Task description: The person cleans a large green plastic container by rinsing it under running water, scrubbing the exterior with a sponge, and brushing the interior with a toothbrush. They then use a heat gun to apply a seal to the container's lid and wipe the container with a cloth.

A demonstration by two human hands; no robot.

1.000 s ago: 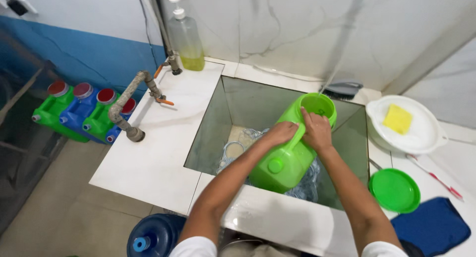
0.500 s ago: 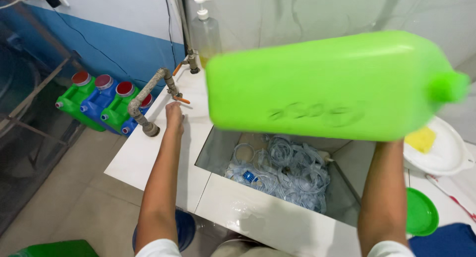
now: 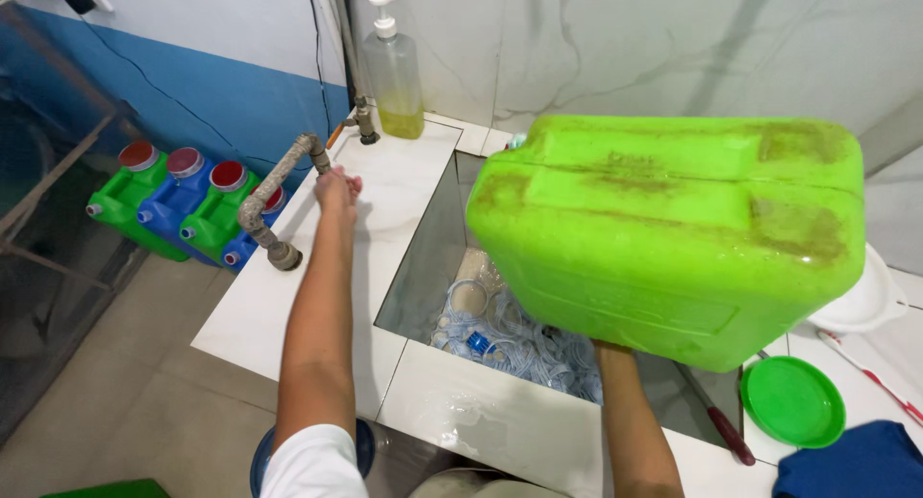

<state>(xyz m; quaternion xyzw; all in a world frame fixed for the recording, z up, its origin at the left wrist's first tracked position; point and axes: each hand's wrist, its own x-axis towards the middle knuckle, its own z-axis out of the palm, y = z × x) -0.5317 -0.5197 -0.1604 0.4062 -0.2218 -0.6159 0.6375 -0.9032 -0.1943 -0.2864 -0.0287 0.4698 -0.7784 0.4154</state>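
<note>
Left hand (image 3: 337, 187) gripped the pipe tap (image 3: 279, 192), fingers curled around it — right hand, hidden, propped the green jerrycan (image 3: 673, 234) over the sink (image 3: 423, 258); its fingers unseen.

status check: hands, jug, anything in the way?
Left hand on the tap pipe. Right hand hidden under the raised green jug, above the sink. Nothing blocking.

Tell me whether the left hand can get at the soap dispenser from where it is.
Probably yes: the left hand is at the pipe tap, and the soap dispenser stands just beyond with bare counter between.
</note>
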